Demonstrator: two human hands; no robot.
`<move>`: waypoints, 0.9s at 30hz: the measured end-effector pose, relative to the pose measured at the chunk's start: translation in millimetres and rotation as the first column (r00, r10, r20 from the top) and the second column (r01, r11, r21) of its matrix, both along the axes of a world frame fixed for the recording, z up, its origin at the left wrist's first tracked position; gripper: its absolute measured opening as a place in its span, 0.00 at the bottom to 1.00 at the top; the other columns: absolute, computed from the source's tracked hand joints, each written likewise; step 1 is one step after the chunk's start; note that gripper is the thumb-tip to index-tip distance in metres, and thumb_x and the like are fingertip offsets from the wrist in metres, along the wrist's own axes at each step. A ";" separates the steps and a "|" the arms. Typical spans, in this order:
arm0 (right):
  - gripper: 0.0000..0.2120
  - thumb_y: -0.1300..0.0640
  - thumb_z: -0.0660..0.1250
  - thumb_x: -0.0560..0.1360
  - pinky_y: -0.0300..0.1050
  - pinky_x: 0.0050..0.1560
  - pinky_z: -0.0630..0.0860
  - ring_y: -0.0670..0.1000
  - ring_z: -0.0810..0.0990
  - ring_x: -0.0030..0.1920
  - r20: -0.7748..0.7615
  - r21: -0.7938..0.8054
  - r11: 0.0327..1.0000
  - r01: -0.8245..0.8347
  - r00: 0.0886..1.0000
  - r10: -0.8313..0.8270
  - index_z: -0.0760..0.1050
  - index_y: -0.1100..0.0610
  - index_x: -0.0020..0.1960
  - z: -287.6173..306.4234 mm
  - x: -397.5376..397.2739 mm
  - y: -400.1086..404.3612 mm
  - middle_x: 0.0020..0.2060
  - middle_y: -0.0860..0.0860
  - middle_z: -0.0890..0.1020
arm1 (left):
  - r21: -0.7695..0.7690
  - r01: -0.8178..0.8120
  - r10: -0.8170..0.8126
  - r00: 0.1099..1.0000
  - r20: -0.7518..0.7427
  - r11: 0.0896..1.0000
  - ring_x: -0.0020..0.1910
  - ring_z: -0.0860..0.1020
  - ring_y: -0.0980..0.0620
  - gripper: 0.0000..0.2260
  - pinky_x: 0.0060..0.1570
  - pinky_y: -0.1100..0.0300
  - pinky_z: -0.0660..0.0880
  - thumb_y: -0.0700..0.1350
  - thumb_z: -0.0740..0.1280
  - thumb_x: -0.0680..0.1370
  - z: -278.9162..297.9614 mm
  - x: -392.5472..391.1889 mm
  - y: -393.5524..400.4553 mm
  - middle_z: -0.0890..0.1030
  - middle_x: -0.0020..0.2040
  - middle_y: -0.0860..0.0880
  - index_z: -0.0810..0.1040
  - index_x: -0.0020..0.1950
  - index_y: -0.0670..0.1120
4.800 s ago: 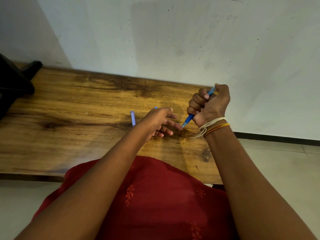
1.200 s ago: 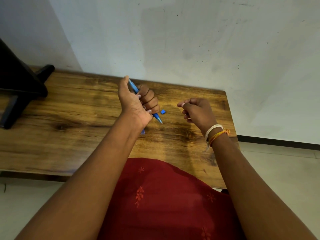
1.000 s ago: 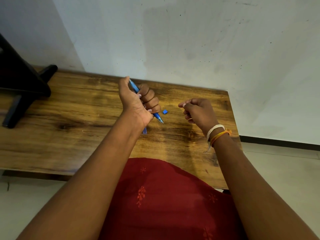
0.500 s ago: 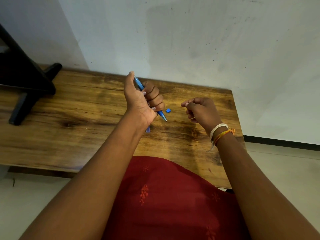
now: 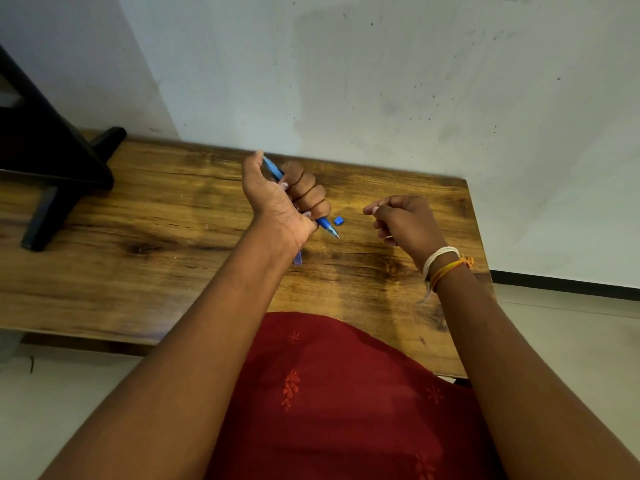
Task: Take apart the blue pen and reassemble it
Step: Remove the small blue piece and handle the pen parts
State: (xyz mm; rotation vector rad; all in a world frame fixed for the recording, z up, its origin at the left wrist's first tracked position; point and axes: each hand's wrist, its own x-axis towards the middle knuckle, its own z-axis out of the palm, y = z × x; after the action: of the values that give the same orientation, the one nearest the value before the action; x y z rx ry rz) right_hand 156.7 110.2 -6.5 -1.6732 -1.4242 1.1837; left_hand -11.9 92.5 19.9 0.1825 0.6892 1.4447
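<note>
My left hand (image 5: 282, 199) grips the blue pen (image 5: 327, 227) in a fist above the wooden table (image 5: 166, 237). The pen's tip points down and to the right, and its rear end sticks out by the thumb. A small blue pen piece (image 5: 338, 220) lies on the table just right of the tip. A translucent blue cap (image 5: 298, 258) lies on the wood, partly hidden under my left wrist. My right hand (image 5: 403, 221) hovers to the right with curled fingers, thumb and forefinger pressed together. I see nothing between them.
A black stand (image 5: 52, 168) occupies the table's far left. A pale wall (image 5: 381, 81) runs right behind the table. The table's right edge (image 5: 479, 244) is close to my right wrist. My red garment (image 5: 329, 393) covers the near edge.
The pen went from my right fist to my left fist several seconds ago. Over the last second both hands have held nearly still, and the small blue piece has stayed put.
</note>
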 end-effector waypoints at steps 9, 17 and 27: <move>0.11 0.61 0.62 0.77 0.36 0.27 0.67 0.46 0.73 0.27 0.008 -0.025 1.000 -0.014 1.000 0.014 0.81 0.55 0.40 -2.0 -0.4 2.2 0.30 0.50 0.77 | 0.001 0.025 -0.025 1.000 -0.017 1.000 0.18 0.52 0.54 0.27 0.22 0.68 0.52 0.64 0.47 0.76 -1.2 -0.6 0.4 0.55 0.19 0.53 0.57 0.22 0.49; 0.11 0.61 0.62 0.77 0.34 0.27 0.68 0.46 0.73 0.28 0.012 -0.030 0.999 -0.020 1.000 0.021 0.81 0.55 0.41 -1.4 -0.4 1.4 0.30 0.50 0.77 | -0.003 0.024 -0.024 0.999 -0.031 1.000 0.18 0.51 0.54 0.28 0.23 0.67 0.51 0.64 0.46 0.77 -3.0 1.5 0.0 0.55 0.19 0.53 0.57 0.22 0.49; 0.11 0.62 0.61 0.77 0.31 0.24 0.67 0.47 0.73 0.29 0.000 -0.042 0.999 -0.021 1.000 0.021 0.81 0.56 0.41 0.0 -0.7 0.7 0.30 0.51 0.77 | 0.007 0.023 -0.022 0.999 -0.036 1.000 0.19 0.52 0.54 0.28 0.23 0.67 0.51 0.64 0.46 0.77 -1.6 0.9 -0.2 0.55 0.19 0.52 0.58 0.22 0.49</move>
State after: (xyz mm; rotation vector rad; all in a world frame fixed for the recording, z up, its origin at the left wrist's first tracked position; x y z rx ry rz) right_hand 155.9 110.8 -6.5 -1.6906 -1.4292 1.2327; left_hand -11.0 92.2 18.4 0.2219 0.7095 1.4254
